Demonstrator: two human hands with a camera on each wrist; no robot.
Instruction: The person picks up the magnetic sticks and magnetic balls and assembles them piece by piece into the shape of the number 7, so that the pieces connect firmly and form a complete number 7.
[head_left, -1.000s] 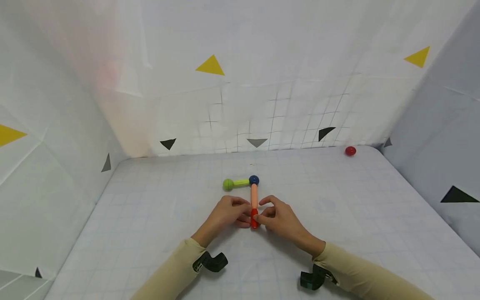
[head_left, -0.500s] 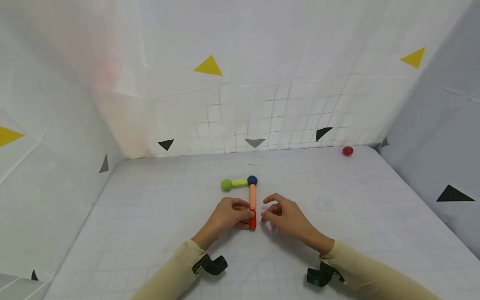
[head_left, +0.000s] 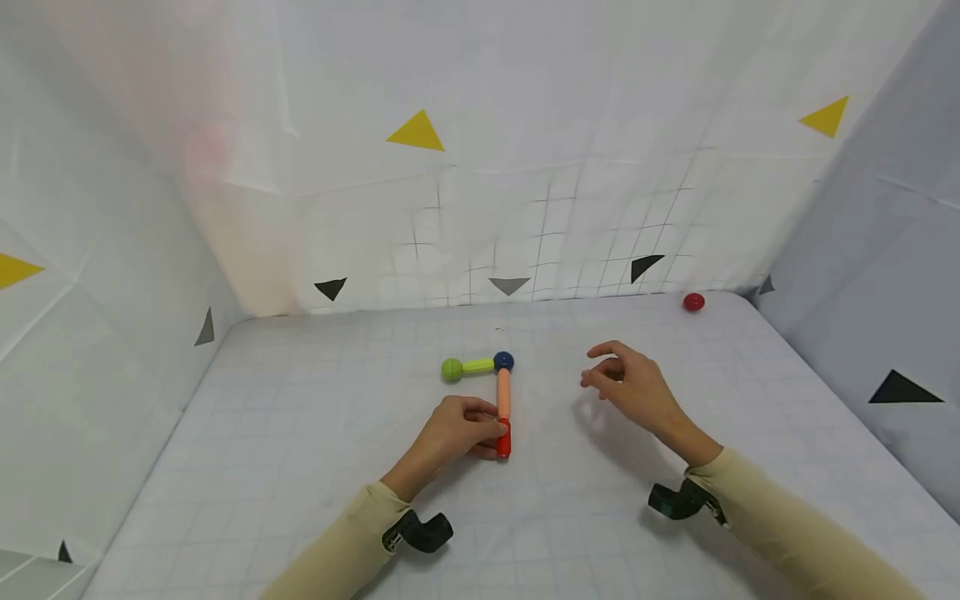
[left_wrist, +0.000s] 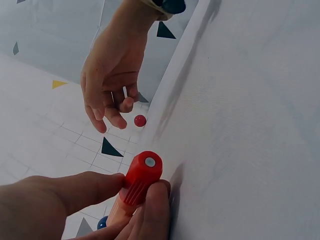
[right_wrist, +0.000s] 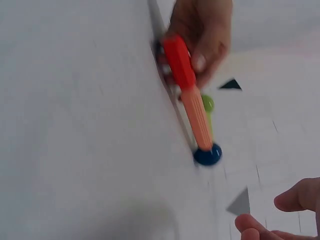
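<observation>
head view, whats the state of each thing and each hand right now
red stick: flat on the table, joined to the peach stick, pinched by the left hand
peach stick: flat, meets the blue ball
green stick: flat, links the blue ball and green ball
red ball: alone, untouched
left hand: pinching
right hand: empty, raised

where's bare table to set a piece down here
Bare: the table left of the left hand, and the stretch between the right hand and the red ball. Crowded: around the red stick, green ball and blue ball.

left hand (head_left: 457,427): low, fingers pinched | right hand (head_left: 630,385): raised, loosely curled
</observation>
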